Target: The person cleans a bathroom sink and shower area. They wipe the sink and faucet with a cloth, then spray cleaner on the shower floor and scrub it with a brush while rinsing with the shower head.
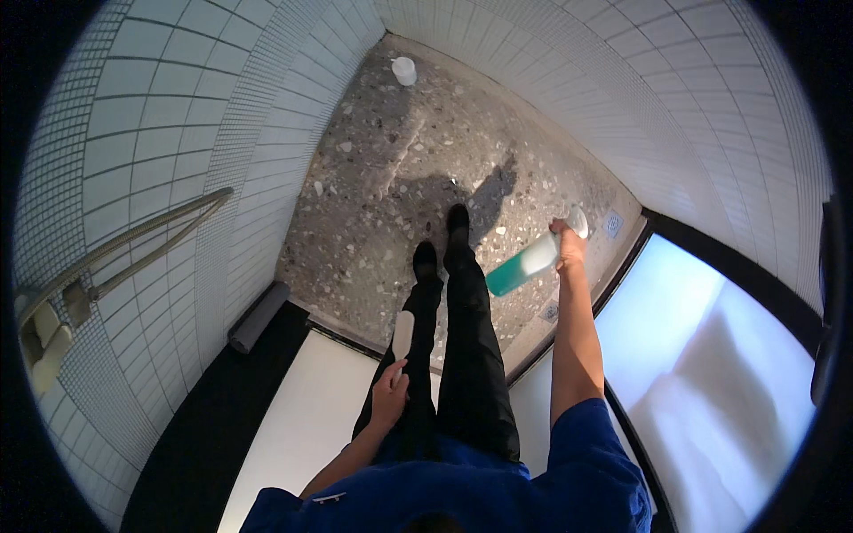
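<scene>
My left hand (389, 396) is closed around the lower end of a white paddle-shaped tool (403, 332), which has a long rounded end and points away from me, in front of my left leg. Its underside is hidden, so I cannot make out bristles. Out to the right, my right hand (569, 245) grips a clear bottle of green liquid (514, 273) near its top. The bottle is tilted, with its base toward my legs and its pale top past my fingers. It is held above the speckled stone floor (355, 169).
A small white cylinder (403, 71) stands in the far corner. White-tiled walls rise on both sides. A shower hose (151, 235) hangs at the left, above a grey rolled mat (259, 317). Floor drains (613, 223) lie along the right edge, beside a dark-framed glass panel (702, 355).
</scene>
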{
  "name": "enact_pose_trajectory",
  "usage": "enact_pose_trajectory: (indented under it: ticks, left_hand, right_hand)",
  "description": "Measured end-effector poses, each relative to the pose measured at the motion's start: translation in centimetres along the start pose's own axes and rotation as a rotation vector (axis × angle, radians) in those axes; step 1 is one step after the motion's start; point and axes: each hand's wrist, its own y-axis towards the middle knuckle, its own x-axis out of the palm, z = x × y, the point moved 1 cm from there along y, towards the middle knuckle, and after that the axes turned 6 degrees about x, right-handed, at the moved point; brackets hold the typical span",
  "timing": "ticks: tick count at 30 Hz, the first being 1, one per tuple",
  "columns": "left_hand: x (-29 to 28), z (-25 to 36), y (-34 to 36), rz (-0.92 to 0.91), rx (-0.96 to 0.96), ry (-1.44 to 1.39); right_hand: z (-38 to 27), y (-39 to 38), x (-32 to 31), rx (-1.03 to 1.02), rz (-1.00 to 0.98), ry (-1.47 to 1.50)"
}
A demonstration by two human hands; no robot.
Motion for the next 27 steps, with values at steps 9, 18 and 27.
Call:
enact_pose_trajectory:
  ticks: [9,18,27]
  left_hand:
    - [0.0,-3.3,-0.9,-0.110,0.008,0.096]
    - [2.1,-3.7,-1.3,-0.150,-0.005,0.199]
    - [7.1,-2.1,-1.9,-0.231,0.045,0.448]
  right_hand:
    - [1.0,-3.3,-4.6,0.087,-0.078,0.141]
    - [7.6,0.9,-20.4,0.029,0.202,0.485]
    - [15.2,-0.2,-31.6,0.306,0.245,0.452]
